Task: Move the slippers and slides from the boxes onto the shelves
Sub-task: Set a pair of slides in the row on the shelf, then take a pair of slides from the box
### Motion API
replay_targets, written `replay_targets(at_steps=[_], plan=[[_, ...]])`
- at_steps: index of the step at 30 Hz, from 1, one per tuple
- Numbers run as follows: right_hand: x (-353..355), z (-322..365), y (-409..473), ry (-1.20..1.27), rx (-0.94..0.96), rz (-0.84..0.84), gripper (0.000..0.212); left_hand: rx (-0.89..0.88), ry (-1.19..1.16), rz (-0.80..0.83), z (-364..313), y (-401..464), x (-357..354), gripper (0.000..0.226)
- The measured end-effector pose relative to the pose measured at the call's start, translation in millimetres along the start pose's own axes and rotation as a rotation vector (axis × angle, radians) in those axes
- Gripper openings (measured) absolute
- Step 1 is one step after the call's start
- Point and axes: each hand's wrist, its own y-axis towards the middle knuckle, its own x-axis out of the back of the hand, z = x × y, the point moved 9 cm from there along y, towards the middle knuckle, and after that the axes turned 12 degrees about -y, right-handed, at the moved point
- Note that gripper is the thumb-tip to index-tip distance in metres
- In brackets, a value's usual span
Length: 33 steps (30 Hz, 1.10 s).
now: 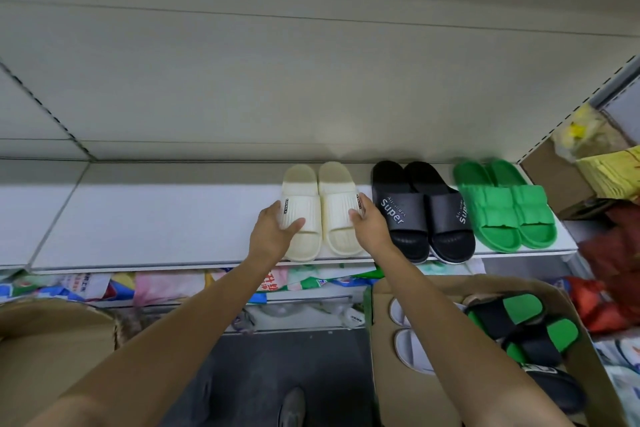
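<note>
Shelf (156,218): we see three pairs on it; green slides (504,208) at 3 o'clock, black slides (420,210) between, cream slides (320,210) at 9 o'clock.
Box (381,340): at 5 o'clock, more slides (519,326) wait, so we judge the task is partly done.
Left hand (275,230): grips the left cream slide.
Right hand (369,222): fingers curl on the right one.
</note>
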Motion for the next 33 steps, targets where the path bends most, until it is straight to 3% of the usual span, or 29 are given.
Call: replay_targets(at_steps=[3, 7, 11, 16, 25, 33], plan=[[8.3, 5.1, -6.3, -0.009, 0.053, -0.006, 0.048, -0.043, 0.028, -0.029, -4.9, -3.7, 7.0, 0.073], [35.5, 14.8, -26.4, -0.012, 0.175, -0.052, 0.046, -0.393, 0.061, -0.079, -59.8, -23.5, 11.7, 0.04], [84.9, 21.6, -55.9, -0.048, 0.336, -0.165, 0.04, -0.607, -0.015, 0.142, -117.6, -48.7, -23.3, 0.034], [160.4, 7.7, -109.0, -0.023, 0.39, -0.323, 0.038, -0.696, -0.16, 0.367, -176.9, -84.9, -83.7, 0.033], [259.4, -83.6, -222.0, -0.029, 0.18, -0.576, 0.035, -0.843, -0.24, 0.787, -230.9, -180.1, -216.5, 0.033], [270.7, -218.8, -326.9, 0.065, -0.208, -0.757, 0.032, -0.781, -0.129, 1.126, -193.7, -267.7, -342.1, 0.033]])
